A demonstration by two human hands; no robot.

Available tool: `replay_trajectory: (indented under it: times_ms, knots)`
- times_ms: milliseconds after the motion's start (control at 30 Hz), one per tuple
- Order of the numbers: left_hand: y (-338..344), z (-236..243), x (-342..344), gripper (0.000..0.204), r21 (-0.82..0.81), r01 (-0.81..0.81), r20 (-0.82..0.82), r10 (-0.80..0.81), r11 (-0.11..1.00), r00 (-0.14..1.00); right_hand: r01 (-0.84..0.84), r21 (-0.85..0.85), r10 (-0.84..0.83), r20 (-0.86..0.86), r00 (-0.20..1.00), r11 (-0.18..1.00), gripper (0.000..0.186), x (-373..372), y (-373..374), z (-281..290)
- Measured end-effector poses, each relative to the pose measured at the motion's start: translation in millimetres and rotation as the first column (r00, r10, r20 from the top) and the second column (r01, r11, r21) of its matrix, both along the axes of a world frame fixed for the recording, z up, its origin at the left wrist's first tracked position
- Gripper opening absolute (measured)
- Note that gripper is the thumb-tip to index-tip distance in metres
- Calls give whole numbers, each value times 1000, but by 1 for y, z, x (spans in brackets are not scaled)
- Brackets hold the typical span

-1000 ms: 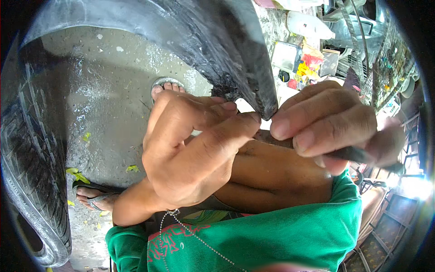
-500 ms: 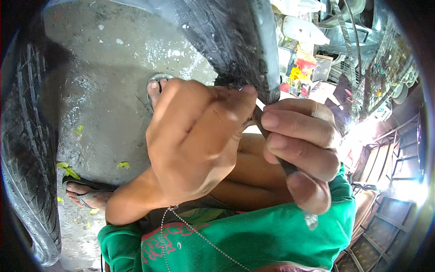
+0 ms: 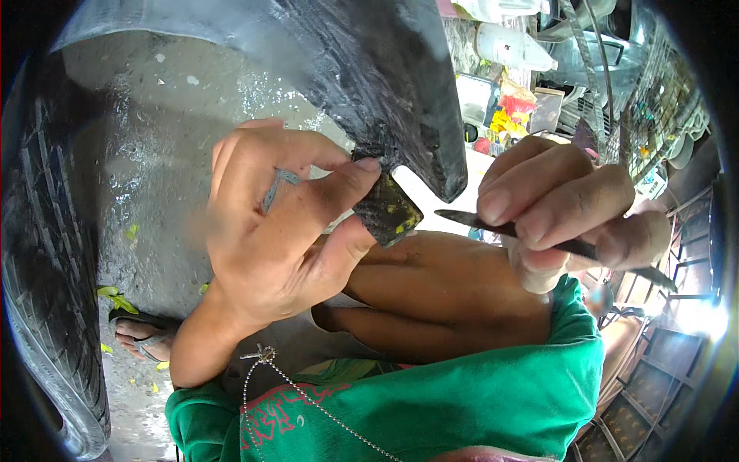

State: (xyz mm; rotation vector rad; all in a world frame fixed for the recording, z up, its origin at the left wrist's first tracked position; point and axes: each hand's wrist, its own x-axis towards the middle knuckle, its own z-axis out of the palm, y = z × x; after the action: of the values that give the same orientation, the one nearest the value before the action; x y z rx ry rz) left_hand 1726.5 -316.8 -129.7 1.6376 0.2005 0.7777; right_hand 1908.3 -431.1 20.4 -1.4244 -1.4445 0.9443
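A large black tyre (image 3: 369, 77) with a torn, fibrous surface hangs over the upper middle and narrows to a dark tip. My left hand (image 3: 285, 223) is below it, thumb and fingers closed on a dark, squarish rubber piece (image 3: 389, 209) with yellow specks. The piece's upper edge meets the tyre; whether they are joined I cannot tell. To the right, apart from both, my right hand (image 3: 570, 212) grips a thin dark knife-like blade (image 3: 500, 228) between thumb and fingers. Its pointed end faces the rubber piece, and its other end sticks out past my thumb.
Another tyre (image 3: 54, 254) stands along the left edge. Wet grey concrete (image 3: 169, 185) with a few leaves lies between. Clear plastic bottles (image 3: 512, 48), wire baskets and clutter fill the upper right. My bare legs (image 3: 439, 292) are below my hands, and a beaded chain (image 3: 323, 408) hangs lower down.
My right hand and the blade have moved right, away from the tyre, and the blade now lies flatter. My left hand has shifted left and turned, showing the speckled rubber piece.
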Motion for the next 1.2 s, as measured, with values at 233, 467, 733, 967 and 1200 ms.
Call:
replay_trajectory:
  times_ms: [233,467,733,967,1200]
  knots:
    - [-2,4,3,26,-34,-6,33,7,999,999,33,14,-32,-73,997,999,47,-5,-1,-7]
    - [-10,10,8,25,-151,-11,166,36,988,985,-433,-89,389,-308,868,897,42,51,29,-20]
    - [-21,15,8,21,-84,-183,148,194,979,970,-134,104,122,110,986,986,50,-1,-2,-21]
    - [-17,10,8,23,-54,-159,176,166,986,970,-45,178,-33,413,910,983,38,-29,-9,-24]
    - [9,-8,-2,45,-190,42,75,-28,981,997,206,-15,-204,105,973,978,25,2,-1,-7]
